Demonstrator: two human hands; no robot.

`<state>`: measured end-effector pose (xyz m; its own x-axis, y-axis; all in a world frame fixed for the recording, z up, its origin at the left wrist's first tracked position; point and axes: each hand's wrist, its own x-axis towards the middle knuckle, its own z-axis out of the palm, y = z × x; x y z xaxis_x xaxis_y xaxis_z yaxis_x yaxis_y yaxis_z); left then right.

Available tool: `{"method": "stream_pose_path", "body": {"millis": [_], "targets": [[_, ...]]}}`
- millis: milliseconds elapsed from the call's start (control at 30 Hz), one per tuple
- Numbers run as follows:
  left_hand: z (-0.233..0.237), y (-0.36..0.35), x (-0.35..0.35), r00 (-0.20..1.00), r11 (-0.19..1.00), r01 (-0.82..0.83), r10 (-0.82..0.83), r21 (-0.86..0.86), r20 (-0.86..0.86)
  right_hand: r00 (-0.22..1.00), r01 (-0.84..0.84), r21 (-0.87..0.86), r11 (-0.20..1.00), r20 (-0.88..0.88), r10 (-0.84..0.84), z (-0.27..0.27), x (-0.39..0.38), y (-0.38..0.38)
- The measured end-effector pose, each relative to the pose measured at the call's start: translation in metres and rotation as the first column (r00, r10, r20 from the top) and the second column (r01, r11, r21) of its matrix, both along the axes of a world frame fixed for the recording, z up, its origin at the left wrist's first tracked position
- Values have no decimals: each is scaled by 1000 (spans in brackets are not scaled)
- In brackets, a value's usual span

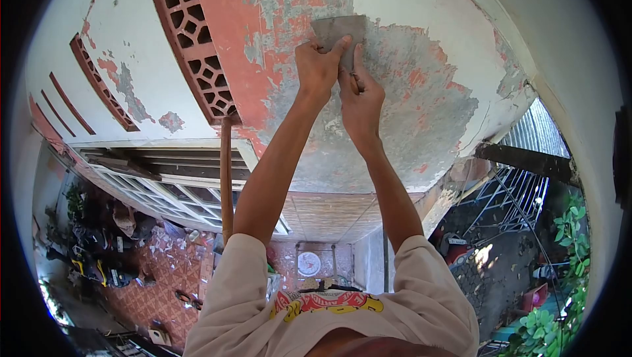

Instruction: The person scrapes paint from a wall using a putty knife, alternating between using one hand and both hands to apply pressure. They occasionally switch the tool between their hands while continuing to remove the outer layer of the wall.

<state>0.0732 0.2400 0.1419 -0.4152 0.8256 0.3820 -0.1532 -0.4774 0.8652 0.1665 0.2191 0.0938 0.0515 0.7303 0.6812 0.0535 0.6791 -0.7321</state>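
A wide, grey metal scraper (342, 26) lies against the peeling wall (411, 103), its broad edge upward. My right hand (363, 99) is closed around its handle, with the index finger stretched up along the blade. My left hand (317, 70) grips the left side of the blade, its thumb pressed on the face and the other fingers partly hidden. Around the blade the wall shows bare grey plaster, ragged red paint and white paint.
Left of my arms are a red patterned vent block (192, 34), an upright wooden pole (226, 172) and a louvred window (164, 172). Far below lie a tiled floor (141, 307) with debris and a white round lid-like thing (308, 264). A dark beam (523, 158) juts out at right.
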Motion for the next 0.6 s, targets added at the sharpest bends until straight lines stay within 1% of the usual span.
{"method": "stream_pose_path", "body": {"millis": [100,167,233,300,333,400,433,500,533,600], "targets": [[-10,-2,0,996,997,-71,70,-17,-59,1000,-7,20,1000,4,7,-9,-3,-1],[-15,2,-2,995,996,-82,80,-28,-62,1000,-11,17,1000,20,11,-12,-1,0],[-7,2,-1,997,998,-61,60,-28,-50,999,-16,-6,1000,33,16,-1,2,-1],[2,1,-2,1000,1000,-14,13,-21,-26,999,-40,-34,999,-14,39,4,0,-3],[-2,5,-2,998,999,-39,39,-18,-48,998,-55,-46,997,-39,53,5,-1,-3],[-13,9,-3,991,995,-97,95,-17,-89,1000,-21,12,1000,-1,21,-7,-1,0],[-14,8,-2,994,996,-91,90,-8,-62,1000,-5,45,999,19,4,-11,0,2],[-14,3,2,997,997,-74,74,8,-8,1000,-1,27,1000,26,0,-10,1,4],[-8,4,2,997,997,-70,71,10,-21,1000,4,22,1000,29,-4,-6,1,6],[3,8,-2,997,998,-64,64,7,-47,1000,-16,-15,1000,-26,16,5,-2,1]]}}
